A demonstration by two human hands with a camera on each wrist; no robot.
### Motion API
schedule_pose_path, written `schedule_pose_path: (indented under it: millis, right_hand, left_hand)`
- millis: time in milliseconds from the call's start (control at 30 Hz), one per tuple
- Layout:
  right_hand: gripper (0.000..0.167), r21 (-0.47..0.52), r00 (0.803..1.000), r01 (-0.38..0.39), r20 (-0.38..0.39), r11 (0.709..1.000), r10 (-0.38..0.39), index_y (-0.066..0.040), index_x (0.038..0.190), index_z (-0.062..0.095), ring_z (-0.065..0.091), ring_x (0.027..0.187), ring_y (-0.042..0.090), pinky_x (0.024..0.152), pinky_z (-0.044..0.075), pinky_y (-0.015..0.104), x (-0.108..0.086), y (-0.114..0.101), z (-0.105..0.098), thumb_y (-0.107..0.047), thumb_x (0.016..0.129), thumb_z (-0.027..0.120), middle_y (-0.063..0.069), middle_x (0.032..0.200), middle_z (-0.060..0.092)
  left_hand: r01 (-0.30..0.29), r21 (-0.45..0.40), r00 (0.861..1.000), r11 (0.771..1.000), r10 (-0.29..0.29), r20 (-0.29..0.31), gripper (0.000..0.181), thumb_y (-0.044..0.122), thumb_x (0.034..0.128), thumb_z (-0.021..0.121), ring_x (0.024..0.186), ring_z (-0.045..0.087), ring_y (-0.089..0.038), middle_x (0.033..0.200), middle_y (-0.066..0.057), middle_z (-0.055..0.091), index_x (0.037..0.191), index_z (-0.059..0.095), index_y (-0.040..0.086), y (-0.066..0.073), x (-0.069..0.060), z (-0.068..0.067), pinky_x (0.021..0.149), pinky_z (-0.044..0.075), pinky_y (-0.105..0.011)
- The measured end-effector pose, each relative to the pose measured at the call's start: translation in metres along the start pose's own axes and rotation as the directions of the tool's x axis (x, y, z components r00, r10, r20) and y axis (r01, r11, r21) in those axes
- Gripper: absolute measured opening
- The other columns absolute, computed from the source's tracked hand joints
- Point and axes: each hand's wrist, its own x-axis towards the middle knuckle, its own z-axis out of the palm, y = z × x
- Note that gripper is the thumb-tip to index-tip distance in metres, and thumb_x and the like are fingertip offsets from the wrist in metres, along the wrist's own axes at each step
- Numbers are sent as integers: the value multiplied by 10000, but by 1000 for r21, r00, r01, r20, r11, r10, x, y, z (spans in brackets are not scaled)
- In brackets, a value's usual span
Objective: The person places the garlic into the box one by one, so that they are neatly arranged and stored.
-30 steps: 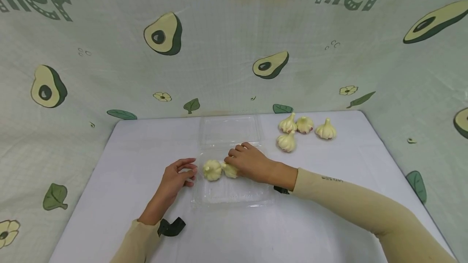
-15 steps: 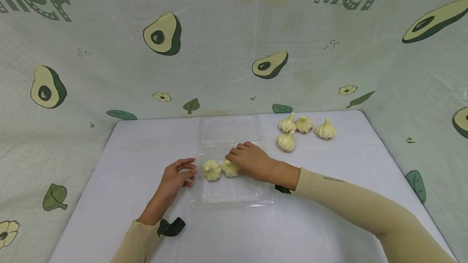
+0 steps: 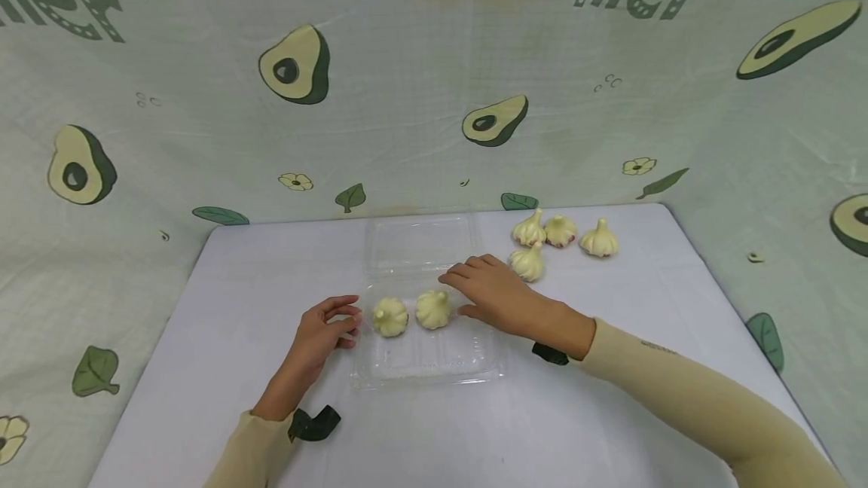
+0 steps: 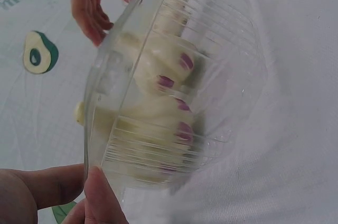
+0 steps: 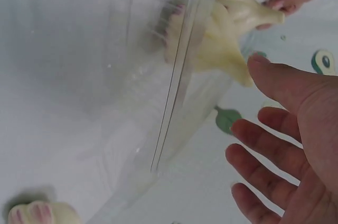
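Observation:
A clear hinged container (image 3: 434, 375) lies with its lid laid back behind it. Two garlic bulbs stand in the base, one at the left (image 3: 389, 317) and one beside it (image 3: 432, 309), with a small gap between. My left hand (image 3: 319, 337) is at the base's left side; in the left wrist view its thumb (image 4: 103, 197) and a finger pinch the rim. My right hand (image 3: 498, 296) hovers just right of the second bulb, fingers apart and holding nothing. In the right wrist view that hand (image 5: 296, 145) shows its spread fingers beside the bulbs (image 5: 219, 39).
Beyond the container's right side, several more bulbs lie near the table's back edge: a cluster (image 3: 560, 231) and a single bulb (image 3: 599, 239) farther right. A cloth printed with avocados (image 3: 294, 66) hangs behind the white table (image 3: 271, 262).
My right hand has let go of the second bulb and moved a little to the right, so that bulb now shows whole. The left hand has stayed at the container's side.

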Motion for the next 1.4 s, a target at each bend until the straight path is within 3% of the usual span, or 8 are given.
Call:
schedule_pose_path:
  millis: [233,400,633,900,1100,1400]
  right_hand:
    - [574,51,991,-106,-71,993,109,-58,1360,666,648,1201,290,1055,510,474,-29,16,-11,-238,868,902,68,1304,701]
    - [581,94,972,-211,-89,973,220,-51,1358,670,637,1248,328,1087,486,546,-51,32,-13,-204,853,914,93,1333,696]
    - [601,95,931,-329,-136,940,340,-15,1369,653,620,1269,402,1053,480,611,-86,61,-8,-153,845,912,176,1344,688]
    - [616,70,864,-455,-206,888,459,20,1374,627,634,1194,464,956,495,663,-122,90,-4,-147,848,901,237,1330,671]
    - [631,55,820,-525,-237,850,521,53,1365,615,613,1171,510,966,463,702,-139,106,-1,-152,841,900,271,1333,647]
    - [662,37,770,-602,-238,798,592,92,1386,574,571,1188,546,1010,426,721,-153,126,11,-189,869,876,323,1364,597]
  left_hand:
    - [-5,4,1000,1000,5,8,459,57,1022,695,816,642,-140,1094,-41,663,1458,573,-17,1,-3,1,640,592,-251]
    - [-7,4,1000,1000,7,12,460,57,1025,693,816,645,-135,1089,-34,661,1462,570,-16,1,-3,0,643,594,-249]
    - [-14,10,1000,1000,14,13,458,61,1027,690,814,649,-126,1099,-35,663,1462,570,-15,1,-3,-1,650,594,-245]
    - [-7,9,1000,1000,7,8,459,57,1028,687,805,647,-125,1092,-31,660,1465,566,-14,1,-3,1,644,591,-243]
    - [-7,9,1000,1000,7,3,455,53,1028,684,807,644,-127,1090,-33,658,1462,568,-17,2,-4,1,645,589,-241]
    - [-12,2,1000,1000,12,6,452,46,1028,680,802,644,-123,1073,-30,661,1459,567,-24,3,-4,1,644,589,-240]
